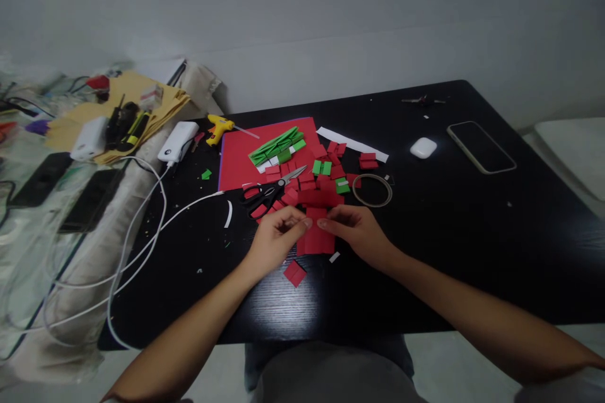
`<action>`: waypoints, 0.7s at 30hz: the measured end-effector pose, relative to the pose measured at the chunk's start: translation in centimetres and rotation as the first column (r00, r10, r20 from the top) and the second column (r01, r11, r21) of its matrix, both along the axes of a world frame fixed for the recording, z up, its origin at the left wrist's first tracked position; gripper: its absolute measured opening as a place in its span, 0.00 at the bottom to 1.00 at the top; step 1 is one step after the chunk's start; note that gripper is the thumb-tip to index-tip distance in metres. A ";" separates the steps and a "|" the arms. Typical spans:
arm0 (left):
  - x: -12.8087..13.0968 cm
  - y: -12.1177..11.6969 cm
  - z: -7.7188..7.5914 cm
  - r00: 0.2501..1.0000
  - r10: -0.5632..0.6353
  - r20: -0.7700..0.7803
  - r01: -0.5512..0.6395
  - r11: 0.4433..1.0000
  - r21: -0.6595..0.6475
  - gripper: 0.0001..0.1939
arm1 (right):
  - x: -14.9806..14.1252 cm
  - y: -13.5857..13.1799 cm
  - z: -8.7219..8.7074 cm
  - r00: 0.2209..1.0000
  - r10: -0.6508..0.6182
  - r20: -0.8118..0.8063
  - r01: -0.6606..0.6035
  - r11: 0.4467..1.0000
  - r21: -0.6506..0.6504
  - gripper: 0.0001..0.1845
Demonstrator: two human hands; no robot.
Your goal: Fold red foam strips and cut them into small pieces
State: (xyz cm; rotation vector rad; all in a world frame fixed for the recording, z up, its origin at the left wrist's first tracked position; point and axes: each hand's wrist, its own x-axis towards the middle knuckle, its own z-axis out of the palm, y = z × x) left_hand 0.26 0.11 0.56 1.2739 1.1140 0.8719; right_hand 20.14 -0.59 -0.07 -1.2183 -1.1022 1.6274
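Between my hands is a creased red paper piece (316,240). My left hand (278,233) pinches its left side with thumb and fingers, while my right hand (357,230) pinches the right side. Just beyond lie several small folded red pieces (307,184) and a few green ones (322,167). Black-handled scissors (271,192) rest with blades parted to the left of the pile. A roll of tape (372,191) lies flat at its right. One folded red square (295,273) sits nearer me, beside a small white scrap (334,257).
Red sheets (236,154) carry a green folded bundle (276,146) at the back. A yellow glue gun (218,130), power bank (178,141) and white cables (163,220) lie left. An earbud case (423,148), phone (481,147) and keys (424,101) are right on the black table (449,252).
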 end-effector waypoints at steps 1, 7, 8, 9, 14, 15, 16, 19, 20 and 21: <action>0.0 0.0 0.0 1.000 -0.005 0.003 0.005 1.000 -0.011 0.15 | 0.0 0.0 0.0 1.000 0.001 -0.001 -0.001 1.000 0.005 0.18; 0.1 0.3 0.0 0.997 0.010 0.083 -0.004 0.997 -0.072 0.14 | -0.2 0.0 -0.6 0.999 0.045 -0.010 -0.045 0.999 -0.002 0.18; 0.1 0.3 0.0 0.995 0.003 0.098 0.005 0.997 -0.080 0.14 | -0.2 0.0 -0.7 0.997 0.072 -0.020 -0.072 0.997 -0.009 0.18; 0.1 0.3 0.0 0.993 -0.008 0.115 0.017 0.996 -0.086 0.15 | -0.2 0.0 -0.8 0.995 0.099 -0.032 -0.099 0.995 -0.011 0.19; 0.1 0.3 0.2 0.994 -0.034 0.103 0.044 0.994 -0.101 0.16 | -0.3 0.1 -1.0 0.997 0.062 -0.054 -0.058 0.997 0.058 0.23; 0.1 0.3 0.2 0.996 -0.045 0.076 0.053 0.993 -0.107 0.16 | -0.3 0.2 -0.9 0.998 0.040 -0.053 -0.035 0.996 0.080 0.25; 0.1 0.3 0.2 0.997 -0.058 0.051 0.063 0.992 -0.111 0.16 | -0.3 0.1 -0.8 0.998 0.027 -0.051 -0.022 0.994 0.102 0.25; 0.1 0.2 0.1 0.995 -0.095 0.003 0.095 0.989 -0.112 0.17 | -0.2 0.1 -0.5 0.999 0.019 -0.030 -0.015 0.990 0.138 0.20; 0.1 0.2 0.1 0.995 -0.103 -0.004 0.102 0.989 -0.110 0.17 | -0.2 0.0 -0.5 1.000 0.013 -0.025 -0.010 0.991 0.133 0.18; 0.2 0.2 0.1 0.994 -0.110 -0.008 0.108 0.988 -0.108 0.17 | -0.1 0.0 -0.4 1.000 0.004 -0.023 -0.002 0.993 0.118 0.17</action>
